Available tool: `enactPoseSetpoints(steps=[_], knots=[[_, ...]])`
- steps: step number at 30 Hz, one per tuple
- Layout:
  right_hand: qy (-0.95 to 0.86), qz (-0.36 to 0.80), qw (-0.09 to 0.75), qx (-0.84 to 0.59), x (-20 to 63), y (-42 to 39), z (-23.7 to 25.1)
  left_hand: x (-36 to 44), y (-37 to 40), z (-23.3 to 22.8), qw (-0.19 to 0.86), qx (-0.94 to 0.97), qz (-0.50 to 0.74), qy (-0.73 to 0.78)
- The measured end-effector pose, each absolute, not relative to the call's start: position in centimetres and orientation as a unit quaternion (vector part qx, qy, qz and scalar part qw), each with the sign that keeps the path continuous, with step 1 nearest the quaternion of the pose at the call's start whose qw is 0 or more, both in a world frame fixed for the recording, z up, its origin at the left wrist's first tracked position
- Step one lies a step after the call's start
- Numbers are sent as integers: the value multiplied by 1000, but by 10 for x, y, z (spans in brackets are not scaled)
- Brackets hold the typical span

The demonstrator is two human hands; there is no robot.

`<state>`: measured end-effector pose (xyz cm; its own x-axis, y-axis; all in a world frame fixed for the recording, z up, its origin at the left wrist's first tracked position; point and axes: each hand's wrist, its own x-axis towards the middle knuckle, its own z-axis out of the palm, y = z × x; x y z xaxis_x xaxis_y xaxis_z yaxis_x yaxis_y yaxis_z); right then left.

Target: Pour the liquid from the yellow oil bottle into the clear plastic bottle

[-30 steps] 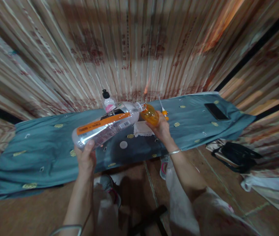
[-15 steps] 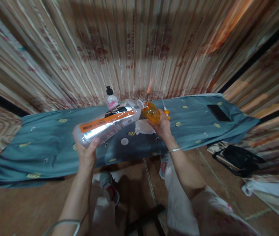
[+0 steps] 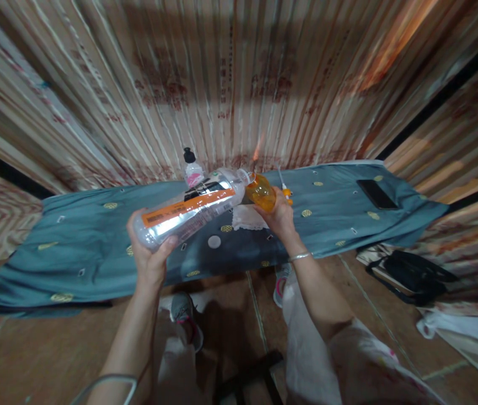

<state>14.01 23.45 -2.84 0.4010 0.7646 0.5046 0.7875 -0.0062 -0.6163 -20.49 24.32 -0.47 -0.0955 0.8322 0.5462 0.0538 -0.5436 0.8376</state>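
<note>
My left hand point(image 3: 152, 253) is closed around the base of a large clear plastic bottle point(image 3: 192, 208) with an orange and silver label. The bottle is tilted, its mouth pointing right and up. In my right hand point(image 3: 281, 216) is a small amber bottle point(image 3: 261, 193), tilted so that its opening meets the mouth of the large bottle. Whether liquid passes between them I cannot tell. Below the two mouths a white cloth point(image 3: 248, 217) lies on the table, and a round white cap point(image 3: 214, 242) sits to its left.
A teal patterned tablecloth point(image 3: 95, 242) covers the narrow table. At the back stand a black-topped bottle point(image 3: 192, 169) and a white-and-orange nozzle point(image 3: 285, 190). A dark phone point(image 3: 376, 194) lies at right. A black bag point(image 3: 416, 273) rests on the floor. Curtains point(image 3: 239, 84) hang behind.
Both bottles stay mouth to mouth in my hands. The large bottle has shifted slightly right, with my left hand on its base. The view has moved a little.
</note>
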Motion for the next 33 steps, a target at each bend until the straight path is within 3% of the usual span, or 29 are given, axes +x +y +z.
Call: enactPoseSetpoints(steps=[33], knots=[[-549, -22, 443, -708, 142, 237, -34, -202, 242, 9, 312, 583, 661, 354]])
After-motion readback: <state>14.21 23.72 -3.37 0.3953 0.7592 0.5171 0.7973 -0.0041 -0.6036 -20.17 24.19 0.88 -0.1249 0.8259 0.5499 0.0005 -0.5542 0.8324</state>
